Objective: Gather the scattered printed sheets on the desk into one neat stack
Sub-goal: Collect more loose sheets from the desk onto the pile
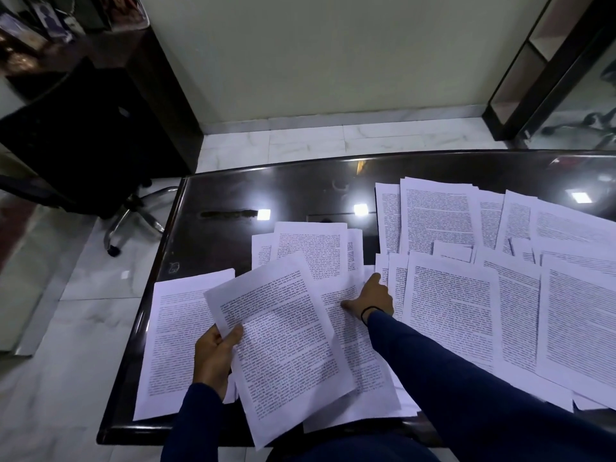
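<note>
Printed sheets lie scattered over a dark glossy desk (233, 195). My left hand (215, 356) grips the left edge of a tilted printed sheet (283, 345), lifted above the others. My right hand (371, 298) rests flat with fingers spread on a sheet (353, 328) lying under the held one. One single sheet (173, 341) lies at the desk's left side. A small overlapping group of sheets (313, 251) sits beyond my hands. A wide spread of overlapping sheets (483, 261) covers the right half of the desk.
A black office chair (83, 135) on a chrome wheeled base stands on the pale marble floor left of the desk. A dark wooden cabinet (160, 78) is behind it. A glass partition (573, 95) with a dark frame is at the far right.
</note>
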Motion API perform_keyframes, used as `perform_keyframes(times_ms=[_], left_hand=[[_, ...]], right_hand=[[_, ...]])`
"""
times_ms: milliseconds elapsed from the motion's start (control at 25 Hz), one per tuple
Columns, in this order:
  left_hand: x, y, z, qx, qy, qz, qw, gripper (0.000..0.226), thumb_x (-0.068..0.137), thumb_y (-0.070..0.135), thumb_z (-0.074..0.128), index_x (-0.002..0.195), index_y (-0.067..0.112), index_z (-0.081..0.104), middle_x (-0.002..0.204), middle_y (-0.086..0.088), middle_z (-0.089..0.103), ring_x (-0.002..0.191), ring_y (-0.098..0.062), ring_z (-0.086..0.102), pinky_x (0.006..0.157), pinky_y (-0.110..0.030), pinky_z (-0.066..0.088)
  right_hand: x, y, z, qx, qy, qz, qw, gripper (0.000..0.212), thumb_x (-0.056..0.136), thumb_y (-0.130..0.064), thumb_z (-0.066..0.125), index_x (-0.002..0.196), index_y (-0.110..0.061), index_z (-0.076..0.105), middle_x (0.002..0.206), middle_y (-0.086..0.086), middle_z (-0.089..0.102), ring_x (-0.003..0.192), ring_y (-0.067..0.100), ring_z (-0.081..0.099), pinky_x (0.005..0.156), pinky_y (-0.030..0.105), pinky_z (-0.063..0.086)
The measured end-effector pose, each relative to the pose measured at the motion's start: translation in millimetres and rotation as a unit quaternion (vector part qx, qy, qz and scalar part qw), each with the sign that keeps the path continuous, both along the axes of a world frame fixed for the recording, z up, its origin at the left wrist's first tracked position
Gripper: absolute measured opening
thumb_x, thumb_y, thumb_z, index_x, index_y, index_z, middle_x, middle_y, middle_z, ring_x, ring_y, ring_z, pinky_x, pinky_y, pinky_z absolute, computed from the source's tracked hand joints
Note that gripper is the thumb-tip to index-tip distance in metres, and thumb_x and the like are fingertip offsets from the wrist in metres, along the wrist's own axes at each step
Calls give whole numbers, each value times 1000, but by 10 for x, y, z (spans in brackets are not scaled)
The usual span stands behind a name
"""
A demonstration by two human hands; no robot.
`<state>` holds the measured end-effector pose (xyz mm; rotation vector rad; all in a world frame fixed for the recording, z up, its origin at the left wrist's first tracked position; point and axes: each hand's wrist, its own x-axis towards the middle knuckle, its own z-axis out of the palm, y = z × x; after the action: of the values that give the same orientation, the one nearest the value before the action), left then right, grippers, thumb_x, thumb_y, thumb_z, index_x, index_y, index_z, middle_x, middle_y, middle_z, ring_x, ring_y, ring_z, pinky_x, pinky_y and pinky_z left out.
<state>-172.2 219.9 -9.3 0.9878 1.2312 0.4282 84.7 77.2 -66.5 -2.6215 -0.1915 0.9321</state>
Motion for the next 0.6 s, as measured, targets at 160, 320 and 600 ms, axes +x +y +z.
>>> perform_keyframes(times_ms=[160,320,600], left_hand=[[-35,71,-49,5,5,-6,1000,23,92,9,67,114,14,70,107,-10,75,93,-32,70,66,-35,57],[-45,99,-35,7,2,-11,1000,22,92,9,67,113,16,69,103,-4,75,90,-28,70,65,-33,56],[-8,219,-49,14,7,-56,998,23,93,16,67,116,17,69,107,-3,75,97,-30,70,72,-38,57]], right_hand=[[-96,-83,-50,35,-70,23,997,71,78,-34,78,135,-19,38,125,9,55,103,32,62,71,34,48],[-80,-126,-86,100,-52,-68,991,29,85,-20,72,111,-13,64,106,13,70,90,30,67,74,36,58],[30,-348,144,156,-101,-102,977,25,101,-20,52,106,-11,75,98,16,73,93,35,65,75,31,48]])
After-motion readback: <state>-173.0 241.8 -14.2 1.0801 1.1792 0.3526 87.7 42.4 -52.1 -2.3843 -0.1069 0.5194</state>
